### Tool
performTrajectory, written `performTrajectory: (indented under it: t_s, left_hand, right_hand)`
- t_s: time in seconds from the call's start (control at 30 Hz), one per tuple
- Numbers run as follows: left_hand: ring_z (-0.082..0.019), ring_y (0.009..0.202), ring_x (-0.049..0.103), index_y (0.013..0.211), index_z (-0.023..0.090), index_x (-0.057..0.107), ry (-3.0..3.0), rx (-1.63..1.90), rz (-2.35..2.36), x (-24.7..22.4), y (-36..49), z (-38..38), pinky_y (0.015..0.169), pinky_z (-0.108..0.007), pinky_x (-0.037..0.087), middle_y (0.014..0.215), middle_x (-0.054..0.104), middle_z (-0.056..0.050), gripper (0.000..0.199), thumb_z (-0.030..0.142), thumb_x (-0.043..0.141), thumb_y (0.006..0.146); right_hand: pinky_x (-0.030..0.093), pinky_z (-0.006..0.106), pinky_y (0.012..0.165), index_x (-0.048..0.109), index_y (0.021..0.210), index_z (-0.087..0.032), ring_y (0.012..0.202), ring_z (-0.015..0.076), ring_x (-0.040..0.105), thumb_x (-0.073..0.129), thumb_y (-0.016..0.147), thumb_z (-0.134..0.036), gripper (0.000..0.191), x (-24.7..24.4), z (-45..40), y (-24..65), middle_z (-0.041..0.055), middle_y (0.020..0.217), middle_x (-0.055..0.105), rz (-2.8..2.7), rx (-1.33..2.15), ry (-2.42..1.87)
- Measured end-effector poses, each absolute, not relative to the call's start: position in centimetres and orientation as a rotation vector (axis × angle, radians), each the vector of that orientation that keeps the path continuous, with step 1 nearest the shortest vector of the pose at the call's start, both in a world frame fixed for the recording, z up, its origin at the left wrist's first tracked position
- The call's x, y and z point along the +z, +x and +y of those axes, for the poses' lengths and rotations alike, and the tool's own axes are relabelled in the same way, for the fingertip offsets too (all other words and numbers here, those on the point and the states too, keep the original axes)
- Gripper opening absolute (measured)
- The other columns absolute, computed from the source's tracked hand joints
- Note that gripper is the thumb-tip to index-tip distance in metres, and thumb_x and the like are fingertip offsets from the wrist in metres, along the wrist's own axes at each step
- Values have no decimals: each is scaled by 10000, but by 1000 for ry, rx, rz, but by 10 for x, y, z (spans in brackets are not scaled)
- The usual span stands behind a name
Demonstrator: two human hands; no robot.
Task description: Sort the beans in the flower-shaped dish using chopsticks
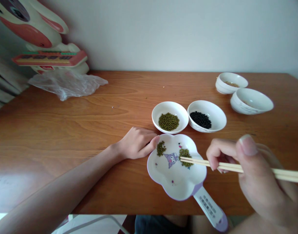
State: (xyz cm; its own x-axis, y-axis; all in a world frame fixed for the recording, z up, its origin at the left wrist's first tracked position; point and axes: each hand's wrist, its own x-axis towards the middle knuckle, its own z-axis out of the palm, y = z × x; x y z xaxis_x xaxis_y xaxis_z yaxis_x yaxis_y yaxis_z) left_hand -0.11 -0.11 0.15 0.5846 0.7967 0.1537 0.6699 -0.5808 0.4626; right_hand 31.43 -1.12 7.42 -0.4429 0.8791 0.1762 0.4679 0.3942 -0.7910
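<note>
My right hand (258,172) holds a pair of pale chopsticks (229,166), their tips together at a pile of green beans (185,156) on the right of a flower-shaped white plate (175,182) with a purple rim and a handle. A smaller green pile (161,148) lies at the plate's upper left. My left hand (139,143) rests on the table with its fingers curled and its thumb at the plate's left edge; whatever is under the fingers is hidden. Just behind the plate are a white bowl of green beans (168,122) and a white bowl of black beans (201,120).
Two more white bowls, one farther back (222,85) and one nearer (251,105), stand at the back right of the wooden table (66,130). A clear plastic bag (71,84) lies at the back left below a large rabbit-like figure (54,39). A wall rises behind.
</note>
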Motion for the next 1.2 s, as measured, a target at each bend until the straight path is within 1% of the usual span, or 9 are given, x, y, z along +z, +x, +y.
performTrajectory:
  t_s: [0.13, 0.37, 0.43, 0.57, 0.73, 0.83, 0.9, 1.03, 1.2]
  left_hand:
    - [-131, 639, 534, 771, 187, 514, 2467, 492, 1195, 1, -1, -1, 623, -284, 363, 761, 650, -25, 442, 364, 295, 1112]
    - [-132, 637, 521, 757, 188, 494, 2474, 489, 1188, 0, -1, 0, 627, -288, 363, 737, 622, -22, 437, 356, 299, 1110]
    - [-132, 635, 519, 761, 189, 496, 2478, 487, 1184, 0, -1, 0, 626, -289, 363, 737, 620, -20, 433, 354, 300, 1110]
    - [-131, 626, 523, 756, 189, 506, 2487, 488, 1181, 0, -1, 0, 618, -286, 366, 727, 617, -21, 437, 347, 302, 1109]
    - [-134, 620, 523, 756, 188, 514, 2487, 502, 1175, 0, -1, 0, 610, -283, 368, 720, 617, -24, 434, 340, 307, 1106]
    - [-133, 614, 515, 750, 189, 497, 2479, 497, 1178, 0, -1, 0, 610, -283, 361, 717, 610, -24, 438, 348, 302, 1108]
    - [-131, 613, 508, 752, 189, 488, 2470, 491, 1185, 0, 0, 0, 614, -281, 359, 720, 606, -21, 434, 352, 301, 1109]
    - [-131, 617, 504, 749, 192, 474, 2474, 491, 1185, 1, 0, 0, 615, -285, 347, 718, 597, -15, 433, 357, 296, 1108]
    - [-129, 622, 501, 755, 192, 468, 2463, 486, 1185, 2, 0, 0, 613, -286, 334, 729, 605, -13, 430, 357, 287, 1108]
  right_hand:
    - [336, 371, 630, 641, 740, -273, 680, 223, 536, 221, 1082, -596, 631, 72, -10, 314, 41, 700, 608, -2079, 937, -1224]
    - [381, 368, 763, 616, 738, -269, 785, 213, 585, 254, 1073, -629, 611, 82, -19, 299, 18, 740, 642, -1988, 982, -1338]
    - [385, 372, 740, 621, 741, -266, 771, 217, 587, 287, 1063, -643, 599, 85, -21, 297, 26, 732, 639, -1974, 960, -1337]
    - [365, 368, 631, 581, 698, -256, 631, 192, 542, 277, 1062, -653, 619, 87, -19, 295, 15, 644, 592, -1996, 1004, -1317]
    - [401, 356, 611, 580, 702, -256, 660, 196, 598, 310, 1079, -601, 579, 90, -13, 294, 19, 655, 629, -2053, 1011, -1201]
    - [379, 347, 565, 559, 680, -244, 560, 163, 547, 325, 1086, -585, 579, 90, -10, 292, -1, 583, 577, -2044, 1017, -1190]
    - [366, 343, 554, 551, 674, -237, 538, 148, 525, 315, 1090, -581, 590, 89, -8, 292, -7, 573, 555, -2043, 1025, -1191]
    - [368, 347, 571, 563, 676, -238, 592, 162, 552, 298, 1091, -583, 601, 89, -7, 292, 7, 619, 580, -2044, 1021, -1192]
    - [345, 359, 553, 592, 641, -246, 523, 168, 477, 294, 1081, -599, 638, 91, -9, 294, 12, 551, 539, -1967, 979, -1147]
